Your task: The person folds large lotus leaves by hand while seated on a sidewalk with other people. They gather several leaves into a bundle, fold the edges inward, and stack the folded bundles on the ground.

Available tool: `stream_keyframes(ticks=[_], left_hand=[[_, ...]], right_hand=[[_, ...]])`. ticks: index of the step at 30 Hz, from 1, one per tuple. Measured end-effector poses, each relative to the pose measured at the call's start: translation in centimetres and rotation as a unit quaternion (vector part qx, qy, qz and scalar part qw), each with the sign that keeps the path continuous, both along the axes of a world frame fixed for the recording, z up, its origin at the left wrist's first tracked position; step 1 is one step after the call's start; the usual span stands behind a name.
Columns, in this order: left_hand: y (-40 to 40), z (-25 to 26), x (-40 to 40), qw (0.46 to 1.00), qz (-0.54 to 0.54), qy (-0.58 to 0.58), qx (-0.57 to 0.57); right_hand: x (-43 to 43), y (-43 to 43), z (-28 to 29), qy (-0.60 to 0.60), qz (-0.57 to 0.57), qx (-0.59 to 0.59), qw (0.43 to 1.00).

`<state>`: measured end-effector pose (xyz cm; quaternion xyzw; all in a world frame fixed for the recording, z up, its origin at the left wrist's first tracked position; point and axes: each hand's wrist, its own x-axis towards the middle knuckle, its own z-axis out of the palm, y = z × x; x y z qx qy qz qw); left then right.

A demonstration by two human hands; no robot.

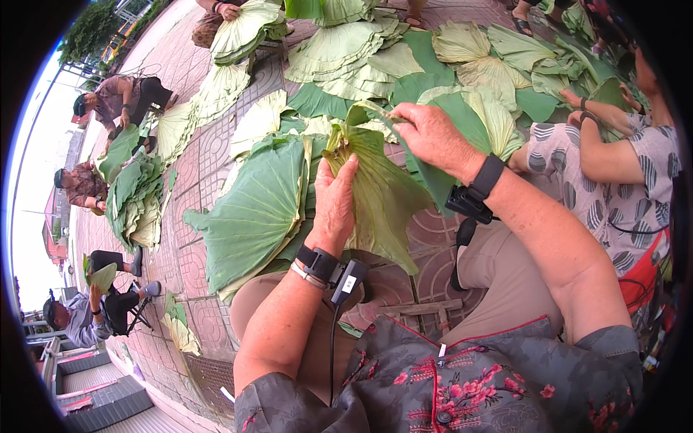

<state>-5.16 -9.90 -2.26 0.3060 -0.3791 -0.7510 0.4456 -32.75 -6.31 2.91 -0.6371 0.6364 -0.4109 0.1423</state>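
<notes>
In the head view, my left hand pinches a folded yellow-green lotus leaf near its gathered, browned centre, thumb on top. My right hand grips a curled strip at the leaf's upper edge, above and right of my left hand. The leaf fans down between my knees. A large folded green lotus leaf lies left of my left hand, over paler leaves. Another green leaf lies behind my right hand and wrist. Both my wrists bear dark straps with small devices.
Stacks of pale folded leaves lie ahead on the paving. A co-worker in a dotted shirt sits close on my right. Several people sit at the left beside a leaf pile. A wooden stool part shows between my legs.
</notes>
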Motion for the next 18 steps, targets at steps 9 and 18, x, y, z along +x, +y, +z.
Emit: stream_keyframes(ticks=[9, 18], left_hand=[[0.9, 0.5, -0.9, 0.994, -0.112, 0.005, -0.005], [0.8, -1.1, 0.6, 0.956, -0.265, -0.059, -0.113]], right_hand=[[3.0, 0.6, -3.2, -0.121, 0.080, 0.130, 0.981], [3.1, 1.4, -1.1, -0.047, 0.059, 0.141, 0.987]])
